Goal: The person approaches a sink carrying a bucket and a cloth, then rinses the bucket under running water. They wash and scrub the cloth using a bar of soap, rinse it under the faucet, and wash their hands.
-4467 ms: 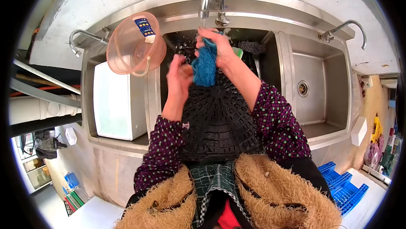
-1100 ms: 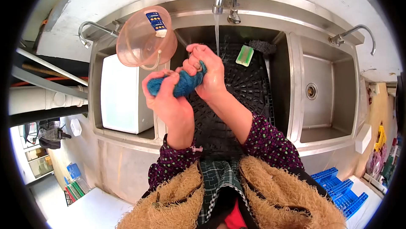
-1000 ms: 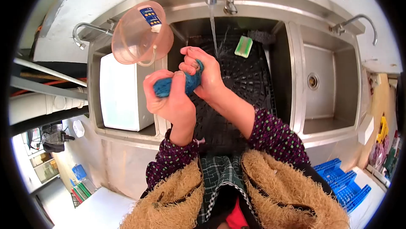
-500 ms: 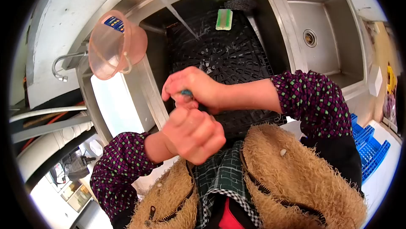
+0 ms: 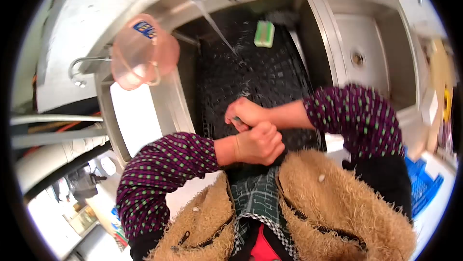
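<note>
- The steel sink [image 5: 316,53] spreads out ahead of the grip, with the hands low over the near part of its middle basin.
- A tan fleece coat [image 5: 328,188] lies just below the grip, toward the wearer.
- A black rack [image 5: 279,68] fills much of the middle basin, ahead of and under the grip; its mesh is blurred.
- A smaller basin [image 5: 361,32] with a round drain is to the right of the grip, well apart from it.
- A white box [image 5: 132,116] sits in the basin to the left of the grip.
- A pinkish bucket [image 5: 144,56] with a blue label is ahead and left of the grip, tilted; what it rests on cannot be told.
- The left hand [image 5: 260,143] is clenched on the cloth, knuckles up, fingers curled tight, pressed against the right hand.
- The right hand [image 5: 246,113] is just beyond it, fingers bent inward and drawn close around the same wad.
- Water [image 5: 214,27] runs in a slanting stream ahead and left of the grip, onto the rack.
- A green and pale sponge [image 5: 264,34] is on the rack, straight ahead, untouched.
- The cloth [image 5: 236,119] is inside the grip, almost wholly hidden; only a small bluish bit shows by the right fingers.
</note>
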`<state>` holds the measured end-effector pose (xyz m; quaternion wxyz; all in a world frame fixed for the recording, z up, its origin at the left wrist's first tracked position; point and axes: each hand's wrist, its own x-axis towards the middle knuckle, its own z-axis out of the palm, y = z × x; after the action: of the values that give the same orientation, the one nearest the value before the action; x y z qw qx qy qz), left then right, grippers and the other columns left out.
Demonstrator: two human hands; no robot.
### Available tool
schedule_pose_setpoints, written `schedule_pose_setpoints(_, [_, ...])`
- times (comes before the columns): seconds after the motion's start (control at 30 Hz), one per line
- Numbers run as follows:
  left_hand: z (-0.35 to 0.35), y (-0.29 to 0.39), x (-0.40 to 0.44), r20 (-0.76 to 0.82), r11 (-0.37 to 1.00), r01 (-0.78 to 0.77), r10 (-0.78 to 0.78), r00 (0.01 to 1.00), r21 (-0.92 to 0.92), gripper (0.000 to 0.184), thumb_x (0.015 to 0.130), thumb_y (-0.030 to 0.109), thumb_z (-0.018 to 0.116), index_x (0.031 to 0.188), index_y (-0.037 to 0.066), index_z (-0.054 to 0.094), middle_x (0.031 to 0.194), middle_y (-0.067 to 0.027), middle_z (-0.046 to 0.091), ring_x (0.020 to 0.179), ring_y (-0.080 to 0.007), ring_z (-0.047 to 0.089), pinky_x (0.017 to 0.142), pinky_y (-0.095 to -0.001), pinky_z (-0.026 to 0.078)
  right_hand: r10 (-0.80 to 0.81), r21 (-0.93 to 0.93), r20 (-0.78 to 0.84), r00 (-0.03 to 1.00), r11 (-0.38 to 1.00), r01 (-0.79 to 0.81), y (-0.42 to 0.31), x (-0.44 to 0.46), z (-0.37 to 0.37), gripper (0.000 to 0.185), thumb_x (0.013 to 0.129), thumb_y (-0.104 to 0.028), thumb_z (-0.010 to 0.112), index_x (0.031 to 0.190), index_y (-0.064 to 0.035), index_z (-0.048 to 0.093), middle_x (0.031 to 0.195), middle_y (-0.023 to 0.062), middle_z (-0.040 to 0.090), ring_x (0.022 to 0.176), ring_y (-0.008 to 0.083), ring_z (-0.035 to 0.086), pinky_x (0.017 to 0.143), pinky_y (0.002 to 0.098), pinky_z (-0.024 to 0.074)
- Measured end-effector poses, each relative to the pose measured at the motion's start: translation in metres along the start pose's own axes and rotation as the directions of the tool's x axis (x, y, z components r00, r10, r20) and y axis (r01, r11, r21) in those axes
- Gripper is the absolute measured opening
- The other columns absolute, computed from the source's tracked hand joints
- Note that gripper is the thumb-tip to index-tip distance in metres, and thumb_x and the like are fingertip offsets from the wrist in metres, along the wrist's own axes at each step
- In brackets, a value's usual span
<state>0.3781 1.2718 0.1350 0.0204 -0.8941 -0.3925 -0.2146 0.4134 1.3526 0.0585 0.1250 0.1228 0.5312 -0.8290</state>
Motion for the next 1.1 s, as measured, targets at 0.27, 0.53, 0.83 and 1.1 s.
schedule_pose_setpoints(0.27, [-0.062,-0.041,-0.06,-0.148,0.151,0.606,-0.987,0.056,-0.781,0.039,0.081,0.038,0.068,0.099,0.004,0.061,0.092,-0.0099,0.064,0.077,-0.0194,0.061,0.069,-0.0315,0.048,0.245,0.692,-0.345,0.906,0.718,0.069,-0.07,-0.028,-0.051,0.025,0.087,-0.03,0.062,0.093,-0.0084,0.053,0.053,0.0019,0.045,0.047,0.0189,0.047,0.054,0.0378,0.0442])
schedule_pose_setpoints(0.53, [-0.079,-0.138,-0.219,0.232,-0.327,-0.028,-0.605,-0.761,-0.944,0.059,0.085,0.037,0.061,0.118,-0.009,0.046,0.09,-0.02,0.063,0.067,-0.0294,0.063,0.057,-0.0312,0.053,0.315,0.382,-0.4,0.861,0.911,-0.156,0.0,-0.087,-0.043,0.038,0.09,-0.038,0.065,0.093,-0.0012,0.056,0.056,0.0066,0.05,0.049,0.0172,0.054,0.048,0.0311,0.046])
schedule_pose_setpoints(0.83, [-0.053,-0.114,-0.19,0.176,-0.222,0.056,-0.881,-0.438,-0.973,0.019,0.082,0.005,0.051,0.094,-0.005,0.06,0.086,-0.0187,0.068,0.073,-0.0278,0.068,0.059,-0.0326,0.058,0.181,0.229,-0.435,0.882,0.97,-0.086,-0.006,-0.095,-0.045,0.033,0.092,-0.031,0.064,0.088,0.0005,0.056,0.064,0.0036,0.052,0.051,0.0128,0.052,0.048,0.0295,0.045])
schedule_pose_setpoints(1.1, [0.008,-0.103,-0.121,0.308,-0.34,0.043,-0.892,-0.33,-0.94,0.031,0.077,0.0,0.052,0.102,-0.019,0.054,0.086,-0.0245,0.065,0.065,-0.0318,0.067,0.055,-0.0369,0.06,-0.196,-0.553,-0.579,0.791,0.807,-0.205,-0.044,-0.046,-0.099,0.048,0.082,-0.03,0.07,0.116,0.0012,0.058,0.067,0.0121,0.064,0.06,0.0206,0.066,0.052,0.0361,0.0488])
